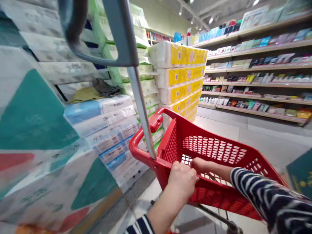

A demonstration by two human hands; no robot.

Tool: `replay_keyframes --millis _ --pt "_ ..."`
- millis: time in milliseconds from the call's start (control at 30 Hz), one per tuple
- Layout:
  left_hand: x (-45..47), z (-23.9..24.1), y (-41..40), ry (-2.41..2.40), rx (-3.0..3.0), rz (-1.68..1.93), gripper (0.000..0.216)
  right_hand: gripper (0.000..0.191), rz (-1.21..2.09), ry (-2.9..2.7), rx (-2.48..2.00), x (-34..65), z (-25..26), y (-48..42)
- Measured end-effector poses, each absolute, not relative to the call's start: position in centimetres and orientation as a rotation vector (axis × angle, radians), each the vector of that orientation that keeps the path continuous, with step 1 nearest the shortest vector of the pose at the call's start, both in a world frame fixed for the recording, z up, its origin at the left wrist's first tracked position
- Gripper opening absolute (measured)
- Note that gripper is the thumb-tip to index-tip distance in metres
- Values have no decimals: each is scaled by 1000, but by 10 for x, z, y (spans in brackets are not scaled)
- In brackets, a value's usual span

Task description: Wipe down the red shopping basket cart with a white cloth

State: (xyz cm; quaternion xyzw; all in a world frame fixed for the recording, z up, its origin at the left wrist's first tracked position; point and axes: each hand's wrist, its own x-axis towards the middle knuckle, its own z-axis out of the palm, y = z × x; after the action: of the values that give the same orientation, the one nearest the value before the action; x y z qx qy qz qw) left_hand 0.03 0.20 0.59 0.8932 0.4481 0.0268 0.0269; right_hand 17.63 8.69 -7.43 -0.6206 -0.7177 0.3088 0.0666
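A red plastic shopping cart (214,139) with a perforated basket stands in front of me. My left hand (182,178) is closed over its near rim, knuckles up. Just beyond it, my right hand (201,164) reaches across the basket from the right, fingers curled inward near the same rim. Its fingertips are partly behind my left hand, so what they hold, if anything, is hidden. A grey pull handle (126,42) on a silver pole (140,107) rises from the cart's left corner.
Stacked paper packs (109,130) crowd the left, with yellow-and-white packs (187,58) behind the cart. Two crumpled cloths (85,95) lie on one stack. Shelves of small boxes and bottles (258,78) line the right. A dark green box edge (302,172) shows at the right.
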Motion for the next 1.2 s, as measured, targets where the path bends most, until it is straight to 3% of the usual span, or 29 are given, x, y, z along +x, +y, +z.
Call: replay_keyframes --millis 67,133,267,433,533,700,933,1033,1200 --pt "0 10 5 1397 2772 79 23 18 898 -2140 -1885 189 -49 81" --pt "-1 11 8 1405 2795 112 27 34 804 -1999 -1802 205 -23 63" --pt "4 9 11 1434 2859 126 30 29 593 -1895 -1760 210 1 7" --pt "11 5 -1 1444 2956 206 29 31 91 -2019 -1778 175 -19 -35" --pt "-6 -4 -13 1396 3074 449 26 26 -114 -2106 -1779 187 -31 -49" --pt "-52 -24 -28 1756 3073 709 45 22 -408 -1932 -1831 242 -56 -71" --pt "-48 -22 -32 1799 3070 591 46 35 -326 -1983 -1424 170 -62 -52" --pt "-44 -18 -29 1811 3050 523 47 32 -357 -1978 -1452 143 -58 -39" --pt "-50 -13 -14 1742 3094 464 50 29 -438 -2011 -1573 197 -69 -42"
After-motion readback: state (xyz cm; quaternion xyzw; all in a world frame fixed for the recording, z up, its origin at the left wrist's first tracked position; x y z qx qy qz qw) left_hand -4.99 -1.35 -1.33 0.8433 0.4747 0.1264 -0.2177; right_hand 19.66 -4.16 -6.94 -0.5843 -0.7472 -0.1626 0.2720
